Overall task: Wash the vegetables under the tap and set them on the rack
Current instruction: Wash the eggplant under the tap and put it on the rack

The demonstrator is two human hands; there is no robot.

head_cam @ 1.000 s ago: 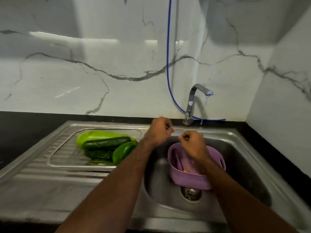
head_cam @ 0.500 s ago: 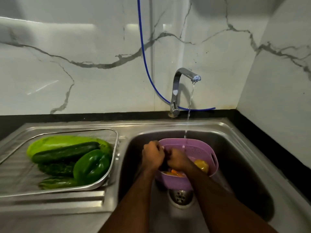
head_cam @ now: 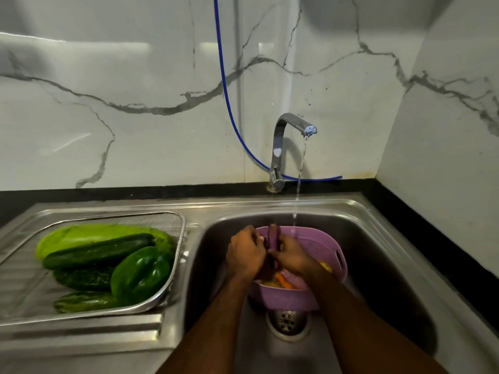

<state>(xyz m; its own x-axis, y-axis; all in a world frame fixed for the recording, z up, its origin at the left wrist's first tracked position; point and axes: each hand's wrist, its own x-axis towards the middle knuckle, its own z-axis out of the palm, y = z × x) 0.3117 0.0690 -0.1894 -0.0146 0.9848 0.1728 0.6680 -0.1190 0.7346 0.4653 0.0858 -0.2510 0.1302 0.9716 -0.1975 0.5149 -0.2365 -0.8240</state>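
Both hands now meet over the purple colander (head_cam: 321, 249) in the sink basin (head_cam: 391, 265): the left hand (head_cam: 244, 256) and the right hand (head_cam: 293, 259) are curled around a long, dark purple vegetable, probably a slim aubergine (head_cam: 273, 238), holding it upright between them with its tip poking out above the fingers. A second ago the hands were raised near the tap base with nothing visible in them; half a second ago they had dropped into the colander. So a new vegetable has been picked out and its wash is starting, though the stream from the tap (head_cam: 293, 125) falls just to the right of it, into the colander. A carrot (head_cam: 283, 280) and something yellow remain below. On the rack (head_cam: 175, 271) to the left lie the washed cucumbers (head_cam: 97, 251) and a green bell pepper (head_cam: 140, 271).
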